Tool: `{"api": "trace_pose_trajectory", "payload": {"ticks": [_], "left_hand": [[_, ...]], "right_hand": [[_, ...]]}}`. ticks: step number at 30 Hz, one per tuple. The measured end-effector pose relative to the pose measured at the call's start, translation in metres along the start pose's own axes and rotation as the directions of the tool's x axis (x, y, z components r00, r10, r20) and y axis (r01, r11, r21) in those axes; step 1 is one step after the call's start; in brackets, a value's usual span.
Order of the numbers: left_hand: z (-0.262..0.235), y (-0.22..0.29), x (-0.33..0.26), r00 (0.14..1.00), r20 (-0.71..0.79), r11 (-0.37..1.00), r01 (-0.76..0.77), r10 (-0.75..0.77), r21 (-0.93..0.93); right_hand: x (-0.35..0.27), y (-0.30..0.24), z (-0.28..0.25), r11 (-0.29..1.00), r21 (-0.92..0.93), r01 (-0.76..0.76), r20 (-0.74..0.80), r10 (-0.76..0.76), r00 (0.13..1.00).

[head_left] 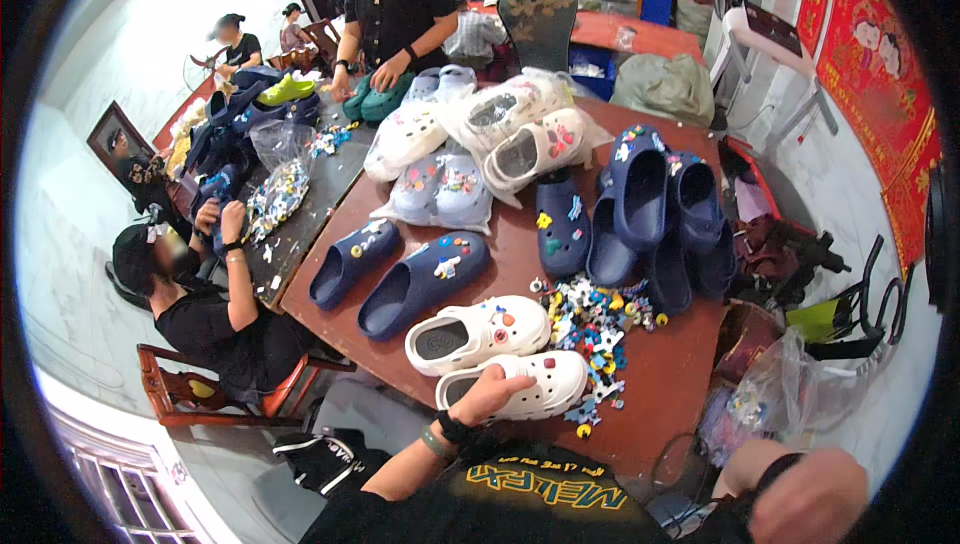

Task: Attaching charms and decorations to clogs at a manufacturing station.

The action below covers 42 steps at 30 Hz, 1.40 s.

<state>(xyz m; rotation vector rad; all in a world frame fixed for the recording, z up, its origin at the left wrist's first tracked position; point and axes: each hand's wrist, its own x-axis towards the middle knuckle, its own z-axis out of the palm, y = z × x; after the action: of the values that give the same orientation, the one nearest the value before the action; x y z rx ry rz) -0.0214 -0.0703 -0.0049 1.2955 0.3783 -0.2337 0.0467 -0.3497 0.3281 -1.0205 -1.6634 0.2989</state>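
Observation:
My left hand is closed on the side of a white clog, its thumb lying over the upper. That clog has a small dark red charm near its strap. Right behind it a second white clog carries several colourful charms. Beside both clogs spreads a pile of small multicoloured shoe charms. My right hand is off the table at the lower right, smeared and with its fingers hidden, so what it does is unclear.
Navy clogs are stacked at the right of the red-brown table; two more navy clogs lie left. Bagged white clogs sit behind. A co-worker sits left, another person stands across. A clear bag lies right.

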Motion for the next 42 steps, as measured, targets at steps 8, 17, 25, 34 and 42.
{"api": "trace_pose_trajectory", "payload": {"ticks": [8, 17, 25, 34, 42], "left_hand": [[-0.001, 0.003, -0.002, 1.0, 0.017, 1.0, 0.013, -0.014, 0.018], [0.0, 0.006, -0.008, 0.999, 0.03, 1.0, -0.011, 0.011, 0.012], [-0.018, 0.086, -0.104, 0.968, 0.153, 0.186, -0.191, 0.2, 0.964], [0.027, 0.237, -0.157, 0.323, 0.875, 0.876, -0.44, 0.361, -0.198], [0.063, 0.229, -0.159, 0.145, 0.741, 0.747, -0.273, 0.655, -0.607]], "right_hand": [[-0.127, 0.168, 0.065, 0.315, -0.791, -0.525, -0.242, 0.626, 0.741], [-0.225, 0.242, 0.131, 0.267, -0.779, -0.568, -0.13, 0.817, 0.562], [-0.251, 0.243, 0.147, 0.253, -0.768, -0.588, -0.256, 0.721, 0.644], [-0.253, 0.244, 0.159, 0.245, -0.717, -0.652, -0.337, 0.698, 0.632], [-0.257, 0.246, 0.164, 0.257, -0.728, -0.636, -0.349, 0.66, 0.666]]}}
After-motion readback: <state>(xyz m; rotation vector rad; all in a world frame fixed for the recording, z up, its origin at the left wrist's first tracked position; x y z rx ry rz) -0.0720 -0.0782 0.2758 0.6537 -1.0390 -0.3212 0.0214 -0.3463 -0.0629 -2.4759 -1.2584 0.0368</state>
